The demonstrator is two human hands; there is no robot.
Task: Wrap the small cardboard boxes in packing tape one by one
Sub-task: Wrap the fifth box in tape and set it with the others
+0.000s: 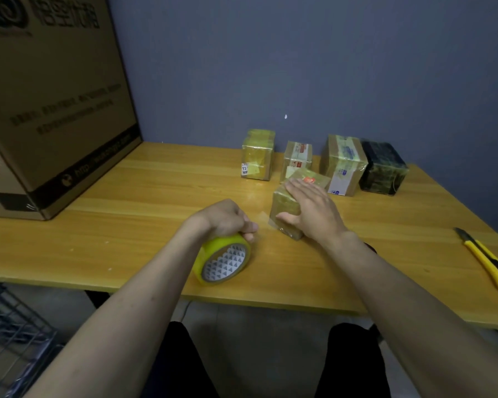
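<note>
Head view: the left hand (227, 219) curls its fingers (249, 226) around the top of the yellow tape roll (223, 261), which stands on edge on the tabletop (127, 225). The right hand (314, 211) lies flat with straight fingers on the box (285, 206) just right of the roll, thumb against its near side. A clear strip of tape spans roll and box. Four wrapped boxes (258, 159) line the wall behind. A yellow knife (486, 261) lies far right, a large carton (55, 110) far left.
</note>
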